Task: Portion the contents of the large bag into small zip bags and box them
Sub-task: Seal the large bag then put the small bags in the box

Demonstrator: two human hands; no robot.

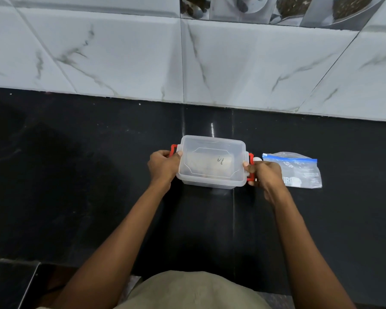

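A clear plastic box [212, 161] with its lid on stands on the black counter. Pale filled bags with dark writing show faintly through the lid. The box has a red clip on each short side. My left hand [164, 165] grips the left red clip [173, 149] with the thumb on the lid's edge. My right hand [263, 172] grips the right red clip [250, 167], fingers curled round it. A large zip bag [299, 170] with a blue seal strip lies flat just right of my right hand, almost empty.
The black stone counter [98, 186] runs left and right under the box. A grey marbled tile wall [187, 63] rises behind it. The counter's front edge lies near my body at the bottom of the view.
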